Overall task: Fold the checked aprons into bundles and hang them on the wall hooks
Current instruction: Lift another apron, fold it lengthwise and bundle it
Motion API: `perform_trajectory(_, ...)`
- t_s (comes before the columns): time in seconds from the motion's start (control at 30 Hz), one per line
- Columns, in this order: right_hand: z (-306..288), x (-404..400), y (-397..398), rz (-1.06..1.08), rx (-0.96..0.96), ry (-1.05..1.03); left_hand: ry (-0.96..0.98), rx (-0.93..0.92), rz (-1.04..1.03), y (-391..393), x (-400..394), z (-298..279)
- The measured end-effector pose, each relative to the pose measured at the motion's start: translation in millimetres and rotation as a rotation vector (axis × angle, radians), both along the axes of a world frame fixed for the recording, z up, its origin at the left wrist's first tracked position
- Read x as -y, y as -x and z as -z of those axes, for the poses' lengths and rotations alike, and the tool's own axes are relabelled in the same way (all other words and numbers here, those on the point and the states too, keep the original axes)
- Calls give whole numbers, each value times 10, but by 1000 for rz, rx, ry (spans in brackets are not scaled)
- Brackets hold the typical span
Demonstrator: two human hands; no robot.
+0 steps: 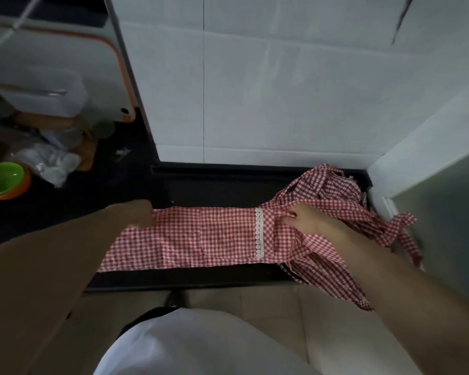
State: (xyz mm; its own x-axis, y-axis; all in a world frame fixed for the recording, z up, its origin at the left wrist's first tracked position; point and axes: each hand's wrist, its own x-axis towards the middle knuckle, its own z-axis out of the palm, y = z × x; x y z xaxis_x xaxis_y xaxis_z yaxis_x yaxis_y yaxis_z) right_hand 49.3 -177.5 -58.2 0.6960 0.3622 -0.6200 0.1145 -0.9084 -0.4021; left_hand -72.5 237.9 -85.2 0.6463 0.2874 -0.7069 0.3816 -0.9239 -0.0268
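Off beyond my left fingers, on the dark counter (125,185), sits a green bowl (3,178) nested in an orange one, beside a crumpled plastic bag (49,163); neither has any part in this.

My left hand (136,213) meets the near end of the red checked apron (201,236). Its fingers are turned away from my view, so I cannot tell whether they pinch the hem or merely press it down. I judge this hand is here to anchor that end while the strip is kept taut.

From those fingers the apron runs rightward as a long folded band, flat on the counter, with a white lace trim (259,232) crossing it just short of my right fingers.

My right hand (309,220) has its fingers curled round the bunched cloth and straps (377,217), gripping them where the flat band ends. Beyond and behind these fingers a second checked apron (328,185) lies crumpled against the wall tiles (255,90), and loose ties trail past my wrist over the counter's edge. No hooks show here.
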Motion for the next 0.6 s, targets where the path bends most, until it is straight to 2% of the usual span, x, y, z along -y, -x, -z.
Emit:
perform_trajectory(0.3,250,-221,-214,29,142,225,-5,27,-77,-76,-241,256)
perform_trajectory(0.5,463,-386,-305,75,228,407,-203,58,-75,-104,-279,410)
perform_trajectory(0.6,508,-459,-265,55,262,462,-320,196,-29,-139,-98,402)
